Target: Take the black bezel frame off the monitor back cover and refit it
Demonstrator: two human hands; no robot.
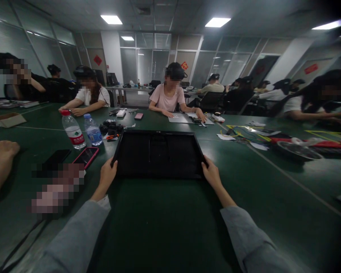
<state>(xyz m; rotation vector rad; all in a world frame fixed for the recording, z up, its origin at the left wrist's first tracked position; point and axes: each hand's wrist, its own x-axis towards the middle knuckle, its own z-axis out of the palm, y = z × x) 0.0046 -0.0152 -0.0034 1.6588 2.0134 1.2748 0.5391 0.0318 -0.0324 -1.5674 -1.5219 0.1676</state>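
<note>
Both my hands grip a black rectangular panel with a raised rim (133, 155), tray-like in shape, held level in front of me at the green table. A thin U-shaped outline shows faintly on its dark inner face; whether it is a part or a reflection I cannot tell. My left hand (108, 171) is closed around the panel's left edge, thumb on top. At the opposite edge, my right hand (211, 171) is closed the same way. The undersides of my fingers are hidden.
Left of the panel are a red-capped bottle (74, 131), a blue-capped bottle (93, 131), a pink-edged phone (86, 157) and a dark phone (58, 157). Another person's hand (4, 149) rests farther left. Wires and a round dish (298, 150) lie right. Across sits a co-worker (170, 96).
</note>
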